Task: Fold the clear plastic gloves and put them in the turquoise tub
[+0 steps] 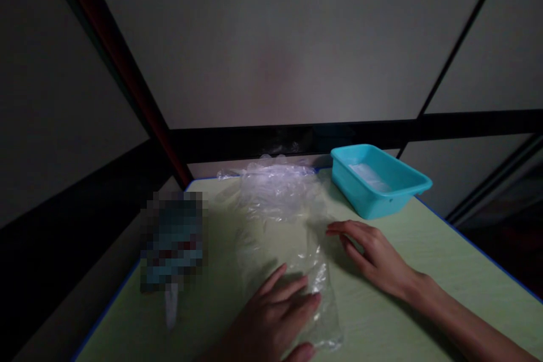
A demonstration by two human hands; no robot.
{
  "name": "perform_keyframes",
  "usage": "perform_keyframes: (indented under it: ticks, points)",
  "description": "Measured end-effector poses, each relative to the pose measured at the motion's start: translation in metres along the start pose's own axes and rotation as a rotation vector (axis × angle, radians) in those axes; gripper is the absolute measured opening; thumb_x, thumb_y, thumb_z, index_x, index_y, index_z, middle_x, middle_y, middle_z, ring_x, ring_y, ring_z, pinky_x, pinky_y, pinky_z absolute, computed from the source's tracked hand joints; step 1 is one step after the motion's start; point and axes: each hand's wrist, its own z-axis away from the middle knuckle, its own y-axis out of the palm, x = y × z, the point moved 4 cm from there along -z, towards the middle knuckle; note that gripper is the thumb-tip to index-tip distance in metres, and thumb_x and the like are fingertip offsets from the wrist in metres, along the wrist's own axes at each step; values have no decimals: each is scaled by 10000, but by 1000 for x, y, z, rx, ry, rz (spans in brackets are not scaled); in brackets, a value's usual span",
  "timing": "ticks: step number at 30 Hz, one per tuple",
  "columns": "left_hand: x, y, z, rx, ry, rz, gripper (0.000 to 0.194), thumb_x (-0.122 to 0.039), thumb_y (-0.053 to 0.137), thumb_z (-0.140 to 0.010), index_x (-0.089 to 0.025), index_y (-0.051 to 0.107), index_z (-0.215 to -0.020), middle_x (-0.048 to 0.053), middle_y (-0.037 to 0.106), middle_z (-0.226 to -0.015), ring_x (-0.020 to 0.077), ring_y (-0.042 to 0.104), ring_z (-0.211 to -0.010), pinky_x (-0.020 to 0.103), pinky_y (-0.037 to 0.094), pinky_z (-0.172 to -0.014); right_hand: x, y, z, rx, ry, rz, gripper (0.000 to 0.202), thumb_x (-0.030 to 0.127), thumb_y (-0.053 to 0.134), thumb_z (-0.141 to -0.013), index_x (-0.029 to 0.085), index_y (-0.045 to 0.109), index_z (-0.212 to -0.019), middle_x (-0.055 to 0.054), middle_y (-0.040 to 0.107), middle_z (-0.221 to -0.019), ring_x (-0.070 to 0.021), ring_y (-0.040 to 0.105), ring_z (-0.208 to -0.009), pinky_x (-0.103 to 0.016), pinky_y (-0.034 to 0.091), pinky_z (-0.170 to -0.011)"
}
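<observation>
My left hand rests with spread fingers on a clear plastic bag lying flat on the table. Beyond it, at the table's far edge, is a crumpled heap of clear plastic; I cannot tell whether it is several bags. To the right of the bag, my right hand hovers or rests lightly, fingers stretched toward the bag's edge and nothing visible in them. Part of the bag's near end lies under my left hand.
A turquoise plastic basin with something white and flat inside stands at the back right. On the left lies a pixelated, blurred-out item with a white strip below it. The pale green table has a blue edge and backs onto panels.
</observation>
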Motion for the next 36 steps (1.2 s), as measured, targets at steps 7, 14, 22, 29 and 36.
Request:
perform_keyframes:
  ticks: [7, 14, 22, 29, 36]
  points:
    - [-1, -10, 7, -415, -54, -93, 275, -55, 399, -775, -186, 547, -967, 1, 682, -770, 113, 642, -722, 312, 420, -927, -12, -10, -1, -101, 90, 57, 243, 147, 369, -827, 162, 571, -962, -80, 637, -927, -191, 609, -842, -324, 501, -716]
    - [10, 14, 7, 80, -137, -269, 623, -211, 501, -777, -187, 274, -1356, 95, 226, -1437, 300, 222, -1296, 524, 297, -989, -15, -4, -2, 2, 92, 112, 274, 157, 369, -830, 154, 564, -1023, -93, 633, -973, -206, 602, -887, -348, 487, -766]
    - [3, -14, -1, 305, -150, -176, 420, -357, 501, -852, -284, 430, -1259, 22, 339, -1396, 255, 247, -1296, 553, 212, -1015, -18, 2, -3, 34, 122, 107, 330, 127, 357, -815, 121, 551, -1082, -117, 633, -1005, -217, 609, -910, -354, 499, -781]
    - [6, -19, -1, 63, -178, -219, 340, -266, 462, -864, -197, 496, -1195, 56, 438, -1335, 225, 341, -1256, 504, 195, -1051, -8, 16, 16, 152, 57, 150, 465, 107, 337, -827, 59, 400, -1286, -137, 429, -1318, -202, 415, -1204, -355, 366, -1001]
    - [-10, 4, -47, 28, -316, -337, 545, -365, 399, -880, -59, 325, -1325, 148, 272, -1409, 238, 251, -1292, 383, 281, -1047, -8, 28, 31, 215, 50, 309, 508, 234, 323, -896, 39, 262, -1361, -141, 192, -1425, -221, 174, -1314, -384, 235, -1068]
